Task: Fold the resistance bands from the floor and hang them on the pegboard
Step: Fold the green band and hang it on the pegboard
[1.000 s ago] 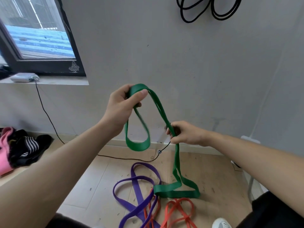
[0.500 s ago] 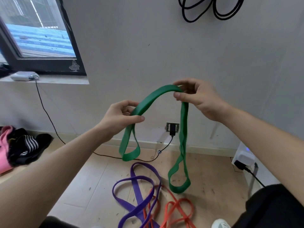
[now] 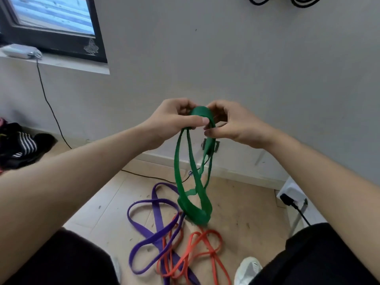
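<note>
A green resistance band (image 3: pixel 186 173) hangs folded into several loops in front of the wall. My left hand (image 3: pixel 172 120) grips its top fold, thumb laid across the strands. My right hand (image 3: pixel 230 124) pinches the same top fold from the right, so both hands meet there. Its lower loops dangle just above the floor. A purple band (image 3: pixel 154 221) and an orange band (image 3: pixel 205 249) lie tangled on the floor below. Black bands (image 3: pixel 296 1) hang on the wall at the top right edge; the pegboard itself is out of view.
A window and sill with a small grey device (image 3: pixel 20 52) are at top left, a black cable (image 3: pixel 47 103) running down the wall. Clothes (image 3: pixel 18 145) lie at the left. A wall socket (image 3: pixel 210 144) and a white power strip (image 3: pixel 292 194) sit near the baseboard. My white shoe (image 3: pixel 246 270) is bottom right.
My right hand brought its end of the green band over to my left hand. The band went from one wide arch to a bundle of hanging loops held at one point.
</note>
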Motion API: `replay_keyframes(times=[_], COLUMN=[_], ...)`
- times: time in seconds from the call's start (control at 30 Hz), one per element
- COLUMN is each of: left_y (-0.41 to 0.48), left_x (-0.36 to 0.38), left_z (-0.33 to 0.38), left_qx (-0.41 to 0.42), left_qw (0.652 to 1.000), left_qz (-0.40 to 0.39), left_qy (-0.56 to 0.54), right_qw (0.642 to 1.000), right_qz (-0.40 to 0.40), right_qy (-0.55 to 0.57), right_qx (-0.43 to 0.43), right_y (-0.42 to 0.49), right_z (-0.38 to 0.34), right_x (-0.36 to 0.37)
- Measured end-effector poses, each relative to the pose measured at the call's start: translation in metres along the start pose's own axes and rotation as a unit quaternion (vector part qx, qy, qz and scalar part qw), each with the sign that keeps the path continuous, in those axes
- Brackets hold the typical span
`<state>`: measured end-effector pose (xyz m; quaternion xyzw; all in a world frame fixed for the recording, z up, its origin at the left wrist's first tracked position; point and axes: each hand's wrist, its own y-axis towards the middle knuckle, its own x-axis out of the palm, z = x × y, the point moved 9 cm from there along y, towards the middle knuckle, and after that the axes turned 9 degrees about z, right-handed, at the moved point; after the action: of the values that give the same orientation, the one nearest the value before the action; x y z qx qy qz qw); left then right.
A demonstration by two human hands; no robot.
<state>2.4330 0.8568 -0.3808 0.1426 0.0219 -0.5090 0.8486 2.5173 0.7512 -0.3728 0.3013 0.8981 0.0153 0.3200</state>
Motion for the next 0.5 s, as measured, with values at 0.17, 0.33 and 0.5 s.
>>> replay_keyframes(times=[0.17, 0.33, 0.5], left_y=[0.002, 0.003, 0.0], left_x=[-0.006, -0.022, -0.034], left_z=[0.003, -0.004, -0.013], left_qx=[-0.003, -0.011, -0.019], left_qw=[0.999, 0.998, 0.999], left_qz=[0.017, 0.039, 0.034], left_qy=[-0.048, -0.051, 0.01], right_qw=[0.991, 0.993, 0.994], right_qz=[-0.1, -0.046, 0.005], right_qy=[-0.017, 0.042, 0.084], right_qx=[0.092, 0.101, 0.069], right_y=[-0.014, -0.007, 0.0], right_z=[0.047, 0.041, 0.022], right_x=[0.037, 0.017, -0.004])
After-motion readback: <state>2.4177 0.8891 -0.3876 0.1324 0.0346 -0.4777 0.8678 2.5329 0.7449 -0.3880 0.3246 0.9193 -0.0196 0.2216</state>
